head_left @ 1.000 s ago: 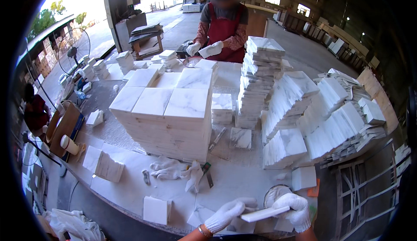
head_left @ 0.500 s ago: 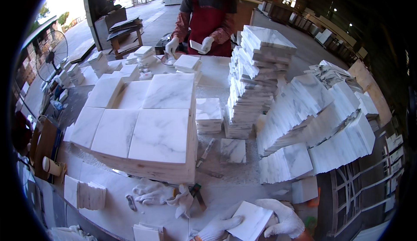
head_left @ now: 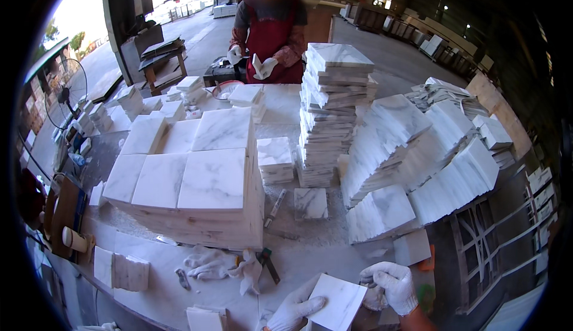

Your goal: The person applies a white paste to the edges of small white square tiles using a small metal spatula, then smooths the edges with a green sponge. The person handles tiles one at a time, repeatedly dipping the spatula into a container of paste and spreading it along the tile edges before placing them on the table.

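Left hand (head_left: pixel 296 312), in a white work glove, lies flat under the near edge of a square white marble tile (head_left: pixel 336 303), fingers spread along its lower left side, at about 6 o'clock in the view. Right hand (head_left: pixel 391 284), also gloved, is curled at the tile's upper right corner; fingers bent, whether they pinch the corner or just rest against it cannot be told. The tile sits tilted between both hands, low over the dusty worktable (head_left: pixel 310 253). At 8 o'clock from the tile, a pair of loose white gloves (head_left: pixel 219 264) lies crumpled on the table, a dark-handled tool (head_left: pixel 268 265) just beside them. Further out at 10 o'clock, a broad block of stacked marble tiles (head_left: pixel 197 182), several stacks side by side. At 12 o'clock, a single small tile (head_left: pixel 310 203) lying flat, and behind it a tall, uneven tile stack (head_left: pixel 334 110). At 1 to 2 o'clock, rows of tiles leaning on edge (head_left: pixel 418 158). Far side of the table, 12 o'clock, another person in a red apron (head_left: pixel 268 33) holds a small tile in gloved hands. A standing fan (head_left: pixel 65 92) at 10 o'clock, far left.
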Demonstrator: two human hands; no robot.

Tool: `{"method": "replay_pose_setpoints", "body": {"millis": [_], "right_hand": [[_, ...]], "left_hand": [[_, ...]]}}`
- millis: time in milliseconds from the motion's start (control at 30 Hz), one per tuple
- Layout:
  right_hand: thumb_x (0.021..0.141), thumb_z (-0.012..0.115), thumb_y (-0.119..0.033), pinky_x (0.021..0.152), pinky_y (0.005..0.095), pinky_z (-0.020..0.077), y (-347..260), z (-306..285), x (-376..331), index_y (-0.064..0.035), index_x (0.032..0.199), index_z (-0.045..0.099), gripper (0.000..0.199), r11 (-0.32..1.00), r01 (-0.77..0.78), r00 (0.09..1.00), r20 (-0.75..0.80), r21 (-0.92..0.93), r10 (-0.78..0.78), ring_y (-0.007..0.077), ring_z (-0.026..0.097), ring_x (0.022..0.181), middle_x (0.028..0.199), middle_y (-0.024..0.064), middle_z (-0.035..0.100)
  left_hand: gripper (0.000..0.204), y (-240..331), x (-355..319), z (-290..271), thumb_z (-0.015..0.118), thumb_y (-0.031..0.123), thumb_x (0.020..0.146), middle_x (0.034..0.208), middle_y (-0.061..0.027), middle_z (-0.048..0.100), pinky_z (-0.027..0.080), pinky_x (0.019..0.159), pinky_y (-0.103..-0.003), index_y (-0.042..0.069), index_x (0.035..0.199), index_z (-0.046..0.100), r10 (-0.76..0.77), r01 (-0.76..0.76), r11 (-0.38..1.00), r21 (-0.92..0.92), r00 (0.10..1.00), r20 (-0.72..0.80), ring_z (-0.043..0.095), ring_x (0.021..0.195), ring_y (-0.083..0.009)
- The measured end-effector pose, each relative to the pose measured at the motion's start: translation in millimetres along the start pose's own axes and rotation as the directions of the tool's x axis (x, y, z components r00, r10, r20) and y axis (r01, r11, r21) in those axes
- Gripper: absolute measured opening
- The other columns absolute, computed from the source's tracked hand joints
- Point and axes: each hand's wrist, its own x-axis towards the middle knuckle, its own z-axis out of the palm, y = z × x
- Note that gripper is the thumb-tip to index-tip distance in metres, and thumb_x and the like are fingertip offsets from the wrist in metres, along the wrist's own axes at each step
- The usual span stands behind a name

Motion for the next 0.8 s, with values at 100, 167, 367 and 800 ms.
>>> {"method": "replay_pose_setpoints", "body": {"millis": [100,167,367,800], "right_hand": [[0.096,0.064,-0.015,0.088,0.0295,0.0516,0,-1,-12,0.0081,0.121,0.064,0.035,0.996,-0.01,0.999,-0.029,0.092,0.013,0.0181,0.067,0.096,0.103,0.0151,0.072],[0.094,0.068,-0.017,0.091,0.029,0.0503,9,-2,-19,0.0082,0.126,0.061,0.042,0.994,0.07,0.998,-0.001,0.079,-0.07,0.0186,0.065,0.102,0.106,0.0149,0.072],[0.088,0.077,-0.026,0.078,0.023,0.0514,10,4,-35,0.0044,0.129,0.061,0.054,0.99,0.124,0.986,0.121,-0.067,-0.115,0.0127,0.064,0.093,0.107,0.0113,0.069],[0.097,0.065,-0.031,0.083,0.0287,0.0513,8,0,-35,0.0049,0.104,0.072,0.037,0.989,0.14,0.99,0.002,-0.039,-0.14,0.0162,0.067,0.087,0.094,0.0098,0.072]], "left_hand": [[0.088,-7,-4,-1,0.074,0.035,0.088,0.146,-0.0152,0.047,0.035,0.111,-0.035,-0.005,0.153,0.028,-0.028,0.027,1.0,-0.014,0.997,-0.069,0.047,0.134,-0.0231],[0.09,-6,-6,7,0.077,0.028,0.085,0.146,-0.0147,0.047,0.035,0.111,-0.035,-0.006,0.153,0.027,-0.021,0.017,0.999,-0.043,0.994,-0.108,0.047,0.134,-0.0233],[0.088,-16,-10,16,0.075,0.023,0.088,0.148,-0.0147,0.046,0.035,0.111,-0.035,-0.007,0.153,0.024,-0.002,0.002,1.0,-0.001,0.997,-0.076,0.046,0.134,-0.0229],[0.086,-19,-20,25,0.075,0.023,0.088,0.145,-0.0137,0.049,0.038,0.109,-0.035,-0.006,0.153,0.027,-0.022,0.02,0.998,-0.059,0.999,-0.036,0.049,0.131,-0.0229]]}}
